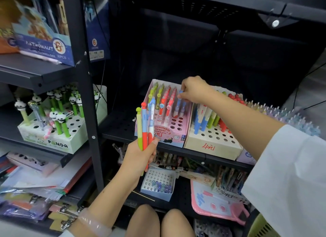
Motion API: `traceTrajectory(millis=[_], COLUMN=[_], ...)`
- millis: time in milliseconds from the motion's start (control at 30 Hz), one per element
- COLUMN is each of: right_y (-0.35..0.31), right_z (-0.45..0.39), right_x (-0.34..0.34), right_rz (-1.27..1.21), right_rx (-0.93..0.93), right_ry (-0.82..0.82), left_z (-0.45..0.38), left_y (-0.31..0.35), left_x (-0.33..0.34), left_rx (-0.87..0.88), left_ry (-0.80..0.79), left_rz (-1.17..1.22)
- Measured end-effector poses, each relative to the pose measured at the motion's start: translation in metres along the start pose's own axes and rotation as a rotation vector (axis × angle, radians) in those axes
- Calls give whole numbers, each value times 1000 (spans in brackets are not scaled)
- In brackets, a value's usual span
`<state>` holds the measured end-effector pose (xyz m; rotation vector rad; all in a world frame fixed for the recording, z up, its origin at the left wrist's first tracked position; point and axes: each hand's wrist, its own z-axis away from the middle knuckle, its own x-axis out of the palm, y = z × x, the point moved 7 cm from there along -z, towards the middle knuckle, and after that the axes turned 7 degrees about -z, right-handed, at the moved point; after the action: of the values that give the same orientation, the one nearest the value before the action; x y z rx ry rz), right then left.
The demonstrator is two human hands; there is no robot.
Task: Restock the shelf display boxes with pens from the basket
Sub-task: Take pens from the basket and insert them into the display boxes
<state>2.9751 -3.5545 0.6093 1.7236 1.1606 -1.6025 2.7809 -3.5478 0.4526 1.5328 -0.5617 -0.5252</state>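
My left hand [141, 154] grips a bunch of pens [146, 124], green, red and blue, held upright in front of the shelf. A pink display box [173, 131] stands on the middle shelf with green, red and blue pens in its back holes; its front holes are bare. My right hand [195, 90] reaches over its back right corner and pinches the top of a blue pen [180, 102] standing in the box. Next to it on the right is a cream display box [211, 146] with blue, green and red pens. A green basket [261, 228] shows at bottom right.
A black upright post [88, 95] divides the shelving. On the left shelf is a panda pen box [53, 141]. Below the pink box lies a small white box with holes [158, 184] and a pink board [217, 205]. Purple pens [282, 113] fill the far right. My knees are at the bottom.
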Motion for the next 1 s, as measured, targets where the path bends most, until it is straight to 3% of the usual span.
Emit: traceTrajectory(millis=[200, 267, 333, 367, 433, 533, 633, 700, 767, 867, 1000], right_y=[-5, -14, -28, -34, -46, -55, -52, -44, -26, -1, 16], right_z=[3, 12, 29, 36, 45, 55, 55, 52, 46, 38, 27], right_x=[4, -11, -22, -20, -6, 14, 17, 7, -16, -47, -48], right_rz=[264, 294, 128, -24, -297, -401, -630, -837, -908, -740, -530], right_rx=[17, -71, -184, -209, -208, -175, -119, -70, -34, -34, -31], right_ry=[-38, 175, 377, 362, 173, -35, -111, -48, 140, 378, 394], left_z=[2, 3, 2, 2, 0, 0, 1, 1, 1, -1, -1], left_y=[4, 3, 2, 2, 2, 4, 4, 5, 6, 5, 3], left_x=[6, 4, 0, -2, -2, 3, 3, 1, 1, 4, 7], left_rx=[30, 43, 47, 47, 48, 59, 55, 72, 68, 31, 20], left_ry=[-27, 8, 67, 91, 119, 120, 127, 118, 100, 61, 47], left_rz=[13, -9, -35, -38, -45, -76, -86, -84, -69, -26, -32])
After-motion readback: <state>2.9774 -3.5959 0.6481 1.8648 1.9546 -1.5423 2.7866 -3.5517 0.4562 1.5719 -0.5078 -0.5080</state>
